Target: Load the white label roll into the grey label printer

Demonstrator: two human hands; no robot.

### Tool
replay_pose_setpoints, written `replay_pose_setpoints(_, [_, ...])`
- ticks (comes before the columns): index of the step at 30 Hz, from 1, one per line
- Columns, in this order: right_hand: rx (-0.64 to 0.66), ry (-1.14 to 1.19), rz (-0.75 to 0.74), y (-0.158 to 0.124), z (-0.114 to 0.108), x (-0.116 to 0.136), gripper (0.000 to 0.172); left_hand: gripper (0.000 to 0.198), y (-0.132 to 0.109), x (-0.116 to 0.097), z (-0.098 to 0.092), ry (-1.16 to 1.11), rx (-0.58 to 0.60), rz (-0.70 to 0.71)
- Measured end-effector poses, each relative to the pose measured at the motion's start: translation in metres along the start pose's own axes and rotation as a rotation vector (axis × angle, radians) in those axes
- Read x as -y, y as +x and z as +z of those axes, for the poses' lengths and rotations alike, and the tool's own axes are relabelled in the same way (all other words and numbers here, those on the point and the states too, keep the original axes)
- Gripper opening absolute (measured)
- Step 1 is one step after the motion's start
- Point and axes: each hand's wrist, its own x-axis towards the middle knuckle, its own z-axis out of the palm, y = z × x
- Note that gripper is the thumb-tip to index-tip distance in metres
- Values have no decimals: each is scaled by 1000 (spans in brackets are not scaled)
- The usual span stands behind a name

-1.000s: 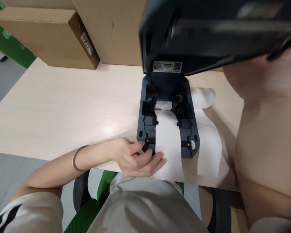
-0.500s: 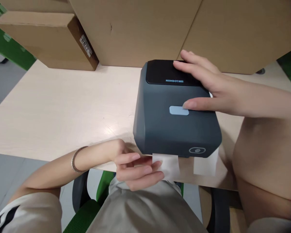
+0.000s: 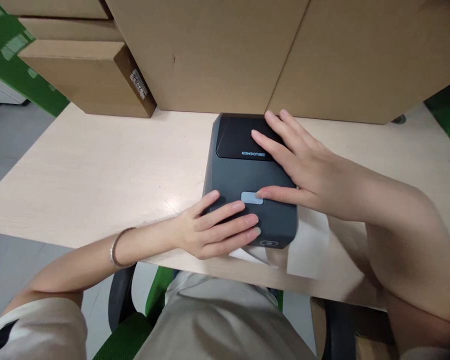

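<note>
A dark grey label printer sits closed on the pale wooden table, its back against large cardboard boxes. My left hand lies flat on the front left of the lid, fingers stretched out. My right hand rests flat on the top, fingers over the black panel, thumb at the light blue button. A white paper strip sticks out of the front slot below my left hand. A loose white sheet lies beside the printer on the right.
Large cardboard boxes stand along the back of the table, with a smaller box at the back left. The table's front edge runs just below my hands. A green chair is under me.
The printer lid went from raised to closed. My left hand let go of the paper strip and moved up onto the lid. My right hand stays on top.
</note>
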Motion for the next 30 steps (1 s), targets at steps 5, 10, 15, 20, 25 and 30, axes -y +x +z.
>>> replay_pose_setpoints(5, [-24, -3, -13, -1, 4, 0, 85, 11, 22, 11, -2, 136, 15, -15])
replay_pose_setpoints(10, [-106, -55, -4, -5, 11, 5, 80, 9, 23, -4, 0, 106, -33, -98])
replay_pose_setpoints(15, [-153, -232, 24, -18, 10, 36, 74, 10, 16, -5, 11, 125, -102, -104])
replay_pose_setpoints(20, [-139, -241, 0, -32, 8, 67, 85, 4, 4, -4, 21, -5, -210, -97])
replay_pose_setpoints(25, [-107, -202, -87, -28, 16, 72, 88, 4, -13, -2, 24, -85, -228, -74])
replay_pose_setpoints(30, [-98, -202, -107, -30, -5, 77, 87, 56, -49, -11, 39, -360, 118, -463])
